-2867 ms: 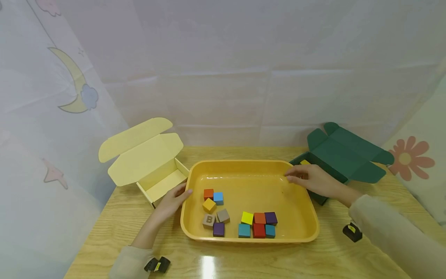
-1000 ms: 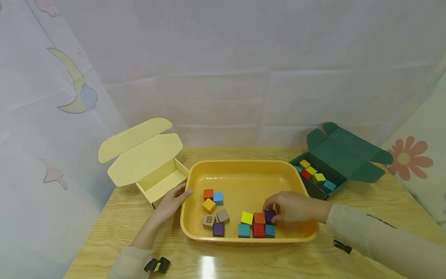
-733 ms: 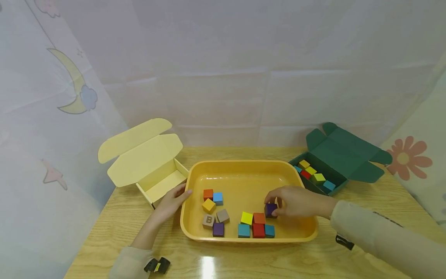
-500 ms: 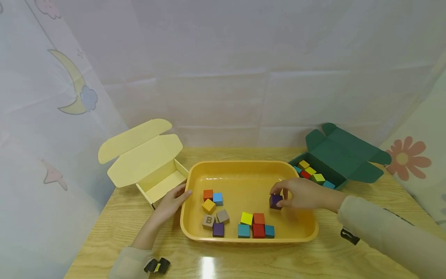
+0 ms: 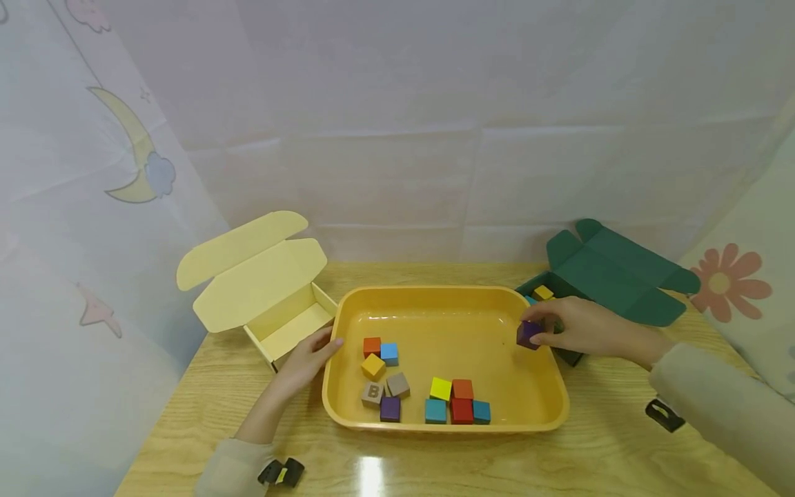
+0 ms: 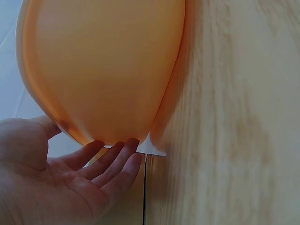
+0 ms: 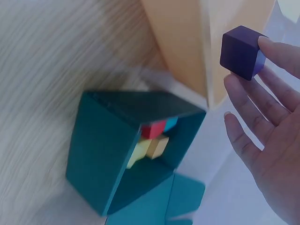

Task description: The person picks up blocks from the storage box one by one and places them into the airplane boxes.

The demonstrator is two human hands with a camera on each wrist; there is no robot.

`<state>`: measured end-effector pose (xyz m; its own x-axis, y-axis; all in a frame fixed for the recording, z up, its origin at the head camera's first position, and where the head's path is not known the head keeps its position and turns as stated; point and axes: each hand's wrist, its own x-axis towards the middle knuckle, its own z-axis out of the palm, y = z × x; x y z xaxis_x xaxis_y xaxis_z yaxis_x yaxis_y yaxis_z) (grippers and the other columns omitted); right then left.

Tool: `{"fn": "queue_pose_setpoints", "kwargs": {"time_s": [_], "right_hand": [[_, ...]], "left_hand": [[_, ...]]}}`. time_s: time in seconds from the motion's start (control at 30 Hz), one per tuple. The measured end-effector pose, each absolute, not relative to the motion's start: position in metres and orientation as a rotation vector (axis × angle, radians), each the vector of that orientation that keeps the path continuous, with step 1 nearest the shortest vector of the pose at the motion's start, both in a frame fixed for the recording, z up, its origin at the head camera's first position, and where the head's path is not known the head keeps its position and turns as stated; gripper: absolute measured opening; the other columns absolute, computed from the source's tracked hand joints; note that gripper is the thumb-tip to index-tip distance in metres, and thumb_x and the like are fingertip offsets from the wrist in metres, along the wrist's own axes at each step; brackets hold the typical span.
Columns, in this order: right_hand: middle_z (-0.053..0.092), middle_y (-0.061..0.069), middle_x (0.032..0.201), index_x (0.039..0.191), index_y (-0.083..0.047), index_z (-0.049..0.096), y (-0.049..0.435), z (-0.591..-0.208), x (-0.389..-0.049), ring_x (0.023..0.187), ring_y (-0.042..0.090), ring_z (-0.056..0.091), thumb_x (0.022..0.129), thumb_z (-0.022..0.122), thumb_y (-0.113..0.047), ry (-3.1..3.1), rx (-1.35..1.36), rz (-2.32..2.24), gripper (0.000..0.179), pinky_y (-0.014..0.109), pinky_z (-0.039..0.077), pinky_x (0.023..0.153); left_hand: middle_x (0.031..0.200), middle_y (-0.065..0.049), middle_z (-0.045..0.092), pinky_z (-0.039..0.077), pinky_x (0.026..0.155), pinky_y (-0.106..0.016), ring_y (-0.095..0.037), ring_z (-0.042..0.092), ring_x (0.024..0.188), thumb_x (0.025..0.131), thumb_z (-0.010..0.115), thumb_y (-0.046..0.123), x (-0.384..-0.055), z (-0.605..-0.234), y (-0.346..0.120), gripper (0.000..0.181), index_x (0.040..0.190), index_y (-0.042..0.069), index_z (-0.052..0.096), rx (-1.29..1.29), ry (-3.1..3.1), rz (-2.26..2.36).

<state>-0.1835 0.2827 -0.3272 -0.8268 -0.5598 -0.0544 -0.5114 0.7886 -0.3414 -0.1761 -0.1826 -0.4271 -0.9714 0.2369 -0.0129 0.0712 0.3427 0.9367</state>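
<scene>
1. Pinching purple block [image 5: 526,336] with right hand [image 5: 580,326] near tray's [image 5: 422,338] right rim.
2. Gripping left rim between left hand's [image 5: 306,360] thumb and fingers.
3. Hiding most blocks [image 7: 155,130] in green box [image 7: 101,145] from head view.

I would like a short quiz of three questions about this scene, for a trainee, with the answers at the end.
1. Which hand pinches a dark purple cube?
2. True or false: the left hand is inside the dark green cardboard box.
3. Which letter marks a beige wooden cube in the yellow plastic tray? A) M; B) S; C) B.

Key:
1. The right hand.
2. False; it is at the tray's left end.
3. C, the letter B.
</scene>
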Motion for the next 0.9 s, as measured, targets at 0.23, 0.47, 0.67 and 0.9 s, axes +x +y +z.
{"fn": "queue_pose_setpoints", "kwargs": {"time_s": [0.23, 0.47, 0.67, 0.9], "right_hand": [[0.068, -0.006, 0.099, 0.121, -0.008, 0.067, 0.309, -0.322, -0.184, 0.082, 0.01, 0.061, 0.09, 0.074, -0.033, 2.884, -0.75, -0.486, 0.041, 0.025, 0.052, 0.063], [0.065, -0.006, 0.092, 0.123, -0.003, 0.064, 0.328, -0.325, -0.187, 0.076, 0.009, 0.058, 0.092, 0.072, -0.033, 2.889, -0.631, -0.531, 0.044, 0.026, 0.05, 0.061], [0.068, -0.005, 0.096, 0.124, -0.002, 0.064, 0.34, -0.329, -0.193, 0.08, 0.01, 0.062, 0.092, 0.072, -0.034, 2.931, -0.58, -0.492, 0.047, 0.029, 0.052, 0.065], [0.068, -0.002, 0.097, 0.124, 0.001, 0.063, 0.348, -0.337, -0.201, 0.082, 0.013, 0.063, 0.092, 0.071, -0.033, 2.926, -0.551, -0.509, 0.047, 0.035, 0.055, 0.067]], "left_hand": [[0.137, -0.028, 0.053, 0.052, 0.094, -0.045, -0.038, 0.059, 0.117, 0.105, 0.052, 0.018, -0.175, -0.427, -0.182, 0.044, 0.14, -0.007, 0.049, 0.295, 2.454, 1.714], [0.137, -0.028, 0.053, 0.053, 0.093, -0.044, -0.038, 0.06, 0.115, 0.105, 0.052, 0.019, -0.177, -0.429, -0.183, 0.045, 0.141, -0.007, 0.048, 0.289, 2.426, 1.732], [0.136, -0.029, 0.053, 0.054, 0.092, -0.043, -0.037, 0.062, 0.113, 0.105, 0.051, 0.02, -0.177, -0.428, -0.183, 0.046, 0.142, -0.007, 0.046, 0.276, 2.402, 1.74], [0.134, -0.029, 0.055, 0.054, 0.09, -0.043, -0.037, 0.062, 0.112, 0.105, 0.052, 0.022, -0.176, -0.427, -0.183, 0.047, 0.142, -0.007, 0.047, 0.248, 2.411, 1.742]]}}
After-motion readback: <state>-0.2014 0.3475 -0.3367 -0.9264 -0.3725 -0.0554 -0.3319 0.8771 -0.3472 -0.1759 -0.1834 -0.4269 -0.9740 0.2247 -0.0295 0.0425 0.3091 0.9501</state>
